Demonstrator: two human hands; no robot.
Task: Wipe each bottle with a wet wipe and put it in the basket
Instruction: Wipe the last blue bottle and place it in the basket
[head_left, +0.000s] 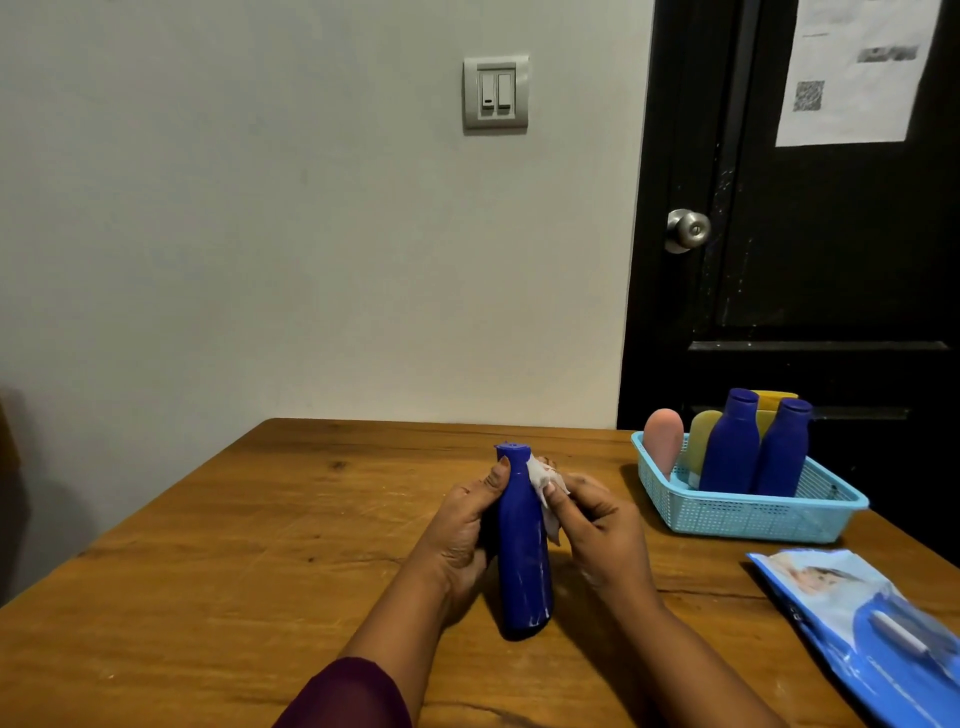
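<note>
The blue bottle (522, 551) is near the middle of the tabletop (260, 519), a little toward the near edge. It is close to upright, with its cap pointing up and away. Its base is low over the wood, and I cannot tell whether it touches. Pale streaks show on its lower side.

The left hand (467, 525) grips the bottle from the left, fingers wrapped behind it and the thumb lying up along the front near the neck. The right hand (592, 525) pinches a crumpled white wipe (543, 486) in curled fingers and presses it against the bottle's upper right side, just below the cap. A dark red sleeve (348, 696) covers the left forearm at the near edge.

A light blue basket (753, 525) sits at the far right corner of the tabletop, well apart from the hands. Standing in it are a taller blue bottle (730, 449), a shorter blue bottle (784, 454) touching it on the right, a pink bottle (663, 441) at the left end, and a pale yellow bottle (704, 431) between the pink one and the taller blue one. Something yellow (774, 402) shows behind the two blue ones.

A blue pack of wipes (872, 623) lies along the right edge, nearer than the basket.

Behind the table are a white wall with a light switch (496, 93) and a black door (805, 234) with a metal knob (688, 230) and a sheet of paper (857, 67) on it.
</note>
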